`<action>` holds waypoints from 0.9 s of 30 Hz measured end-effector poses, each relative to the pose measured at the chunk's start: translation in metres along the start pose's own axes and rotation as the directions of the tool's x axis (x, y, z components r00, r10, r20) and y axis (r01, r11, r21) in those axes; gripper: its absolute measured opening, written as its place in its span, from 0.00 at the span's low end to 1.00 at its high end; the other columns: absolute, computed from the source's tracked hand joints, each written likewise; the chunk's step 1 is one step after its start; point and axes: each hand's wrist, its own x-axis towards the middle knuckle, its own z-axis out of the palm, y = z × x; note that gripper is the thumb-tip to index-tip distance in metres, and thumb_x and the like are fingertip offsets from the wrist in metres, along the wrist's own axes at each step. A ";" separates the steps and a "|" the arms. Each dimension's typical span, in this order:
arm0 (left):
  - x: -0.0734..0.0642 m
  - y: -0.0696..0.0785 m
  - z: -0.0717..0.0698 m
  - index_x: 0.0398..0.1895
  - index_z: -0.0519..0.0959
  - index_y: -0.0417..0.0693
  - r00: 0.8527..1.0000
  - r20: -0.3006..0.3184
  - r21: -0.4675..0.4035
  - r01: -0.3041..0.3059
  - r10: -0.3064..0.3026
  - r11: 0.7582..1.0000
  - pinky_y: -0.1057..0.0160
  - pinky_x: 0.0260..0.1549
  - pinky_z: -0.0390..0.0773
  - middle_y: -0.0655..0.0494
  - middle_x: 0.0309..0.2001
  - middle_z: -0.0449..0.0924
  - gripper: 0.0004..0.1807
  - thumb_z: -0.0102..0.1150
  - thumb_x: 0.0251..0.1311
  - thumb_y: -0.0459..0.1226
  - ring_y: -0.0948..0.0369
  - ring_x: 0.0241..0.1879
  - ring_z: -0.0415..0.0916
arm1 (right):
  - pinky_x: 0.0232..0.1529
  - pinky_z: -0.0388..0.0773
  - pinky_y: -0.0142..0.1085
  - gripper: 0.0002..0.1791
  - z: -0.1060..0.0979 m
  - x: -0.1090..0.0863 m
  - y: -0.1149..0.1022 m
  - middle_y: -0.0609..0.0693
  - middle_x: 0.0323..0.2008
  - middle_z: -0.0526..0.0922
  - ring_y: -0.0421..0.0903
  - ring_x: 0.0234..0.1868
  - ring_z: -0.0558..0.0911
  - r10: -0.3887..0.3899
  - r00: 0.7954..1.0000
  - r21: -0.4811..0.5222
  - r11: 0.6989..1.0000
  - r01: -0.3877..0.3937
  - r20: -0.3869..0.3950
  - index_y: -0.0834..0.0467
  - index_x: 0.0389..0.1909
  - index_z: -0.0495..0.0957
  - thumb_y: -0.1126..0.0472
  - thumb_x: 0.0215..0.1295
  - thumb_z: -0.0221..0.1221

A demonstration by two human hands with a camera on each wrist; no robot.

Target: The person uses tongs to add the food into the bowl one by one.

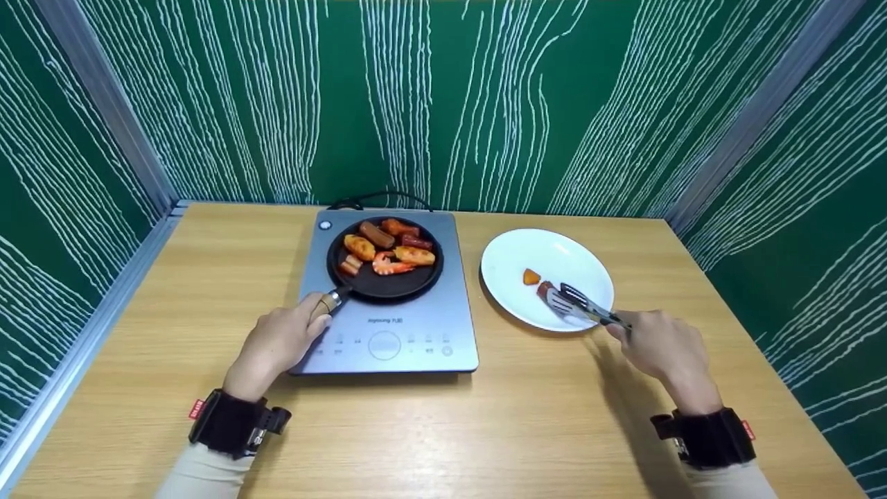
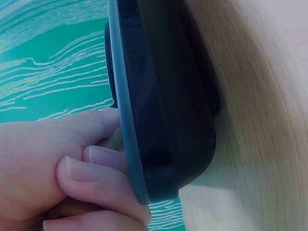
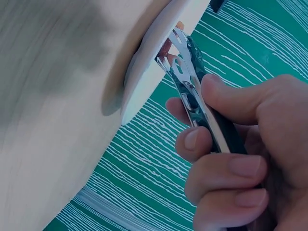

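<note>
My left hand (image 1: pixel 278 338) grips the wooden-ended handle (image 1: pixel 326 305) of a small black frying pan (image 1: pixel 388 287), which sits on a grey induction cooktop (image 1: pixel 423 333). In the left wrist view its curled fingers (image 2: pixel 91 175) are close beside the cooktop's edge. Several foods lie in the pan, among them a shrimp (image 1: pixel 390 264), a sausage (image 1: pixel 376 235) and a bacon piece (image 1: pixel 350 265). My right hand (image 1: pixel 662 346) holds metal tongs (image 1: pixel 589 306) over a white plate (image 1: pixel 502 260). Between the tong tips is a reddish-brown piece of food (image 1: pixel 545 288), low over the plate.
A small orange chunk (image 1: pixel 531 277) lies on the plate beside the tong tips. Behind the cooktop a black cable (image 1: pixel 388 193) runs along the table's back edge. Green walls (image 1: pixel 485 104) with white lines enclose the wooden table (image 1: pixel 443 430) at the back and sides.
</note>
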 end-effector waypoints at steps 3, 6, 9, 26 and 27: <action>0.001 0.001 0.000 0.60 0.74 0.51 1.000 0.000 -0.003 -0.001 0.001 1.000 0.40 0.31 0.78 0.37 0.40 0.80 0.13 0.52 0.82 0.46 0.40 0.36 0.81 | 0.23 0.59 0.42 0.13 -0.008 -0.003 -0.002 0.50 0.22 0.69 0.51 0.23 0.70 -0.018 0.999 0.003 1.000 0.018 -0.036 0.57 0.42 0.85 0.51 0.78 0.61; 0.000 0.002 -0.001 0.58 0.75 0.51 1.000 -0.006 -0.006 -0.001 0.001 1.000 0.40 0.31 0.78 0.37 0.39 0.80 0.12 0.53 0.82 0.45 0.41 0.35 0.80 | 0.22 0.60 0.42 0.12 -0.017 -0.002 -0.015 0.49 0.22 0.71 0.50 0.23 0.70 -0.079 0.992 0.014 0.997 0.080 -0.097 0.57 0.45 0.86 0.52 0.78 0.61; 0.000 0.002 -0.001 0.57 0.75 0.51 1.000 -0.011 -0.009 0.005 -0.005 1.000 0.38 0.32 0.79 0.36 0.40 0.80 0.11 0.53 0.81 0.45 0.39 0.36 0.82 | 0.23 0.61 0.41 0.10 -0.023 0.004 -0.039 0.48 0.22 0.72 0.48 0.23 0.71 -0.175 0.971 0.044 0.982 0.184 -0.160 0.55 0.45 0.86 0.53 0.77 0.62; 0.000 0.001 -0.004 0.58 0.75 0.52 0.999 0.018 -0.030 0.030 -0.030 0.999 0.45 0.28 0.78 0.39 0.38 0.79 0.12 0.53 0.81 0.46 0.43 0.33 0.79 | 0.21 0.74 0.48 0.12 -0.011 0.063 -0.190 0.46 0.22 0.74 0.48 0.22 0.73 -0.443 0.885 -0.009 0.895 0.447 -0.144 0.50 0.38 0.84 0.46 0.76 0.64; 0.000 0.001 -0.004 0.58 0.75 0.52 0.999 0.018 -0.032 0.031 -0.031 0.999 0.46 0.28 0.78 0.39 0.38 0.79 0.12 0.53 0.81 0.46 0.43 0.33 0.79 | 0.20 0.73 0.47 0.12 -0.010 0.066 -0.193 0.47 0.22 0.74 0.48 0.22 0.73 -0.447 0.884 -0.019 0.893 0.449 -0.138 0.50 0.40 0.85 0.46 0.76 0.64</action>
